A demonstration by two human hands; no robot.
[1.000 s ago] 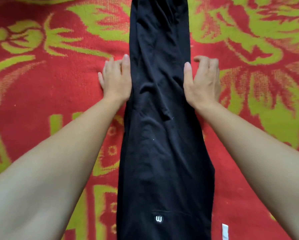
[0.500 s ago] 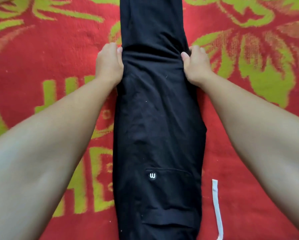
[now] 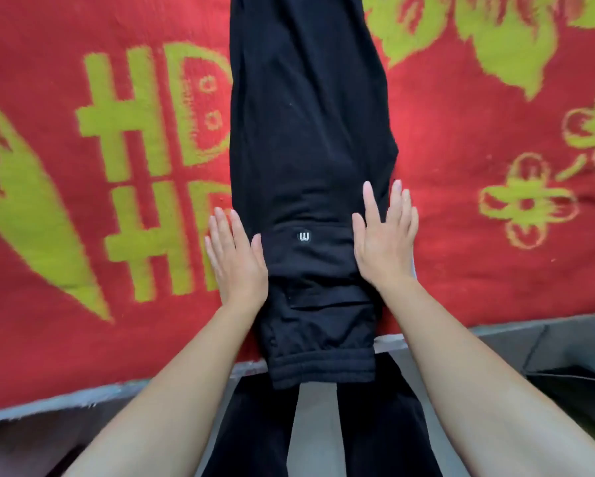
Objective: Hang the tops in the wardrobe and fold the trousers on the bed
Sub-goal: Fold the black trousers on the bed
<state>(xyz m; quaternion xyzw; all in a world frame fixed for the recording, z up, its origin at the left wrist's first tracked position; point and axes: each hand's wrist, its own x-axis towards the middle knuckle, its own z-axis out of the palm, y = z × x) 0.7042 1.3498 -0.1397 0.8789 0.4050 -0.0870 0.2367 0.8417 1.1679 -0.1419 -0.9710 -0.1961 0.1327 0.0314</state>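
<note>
The left hand [image 3: 235, 259] lies flat with fingers straight against the left edge of the black trousers [image 3: 309, 132]. The right hand [image 3: 385, 246] lies equally flat, overlapping their right edge. The trousers lie as one long narrow strip on the red-and-green blanket [image 3: 478, 253], which is bare on both sides. Their ribbed waistband [image 3: 323, 368] overhangs the bed's near edge [image 3: 65, 401].

trousers [image 3: 309, 132] lengthwise on bed cover [image 3: 99, 304], left hand [image 3: 235, 258] and right hand [image 3: 385, 242] flanking them
</note>
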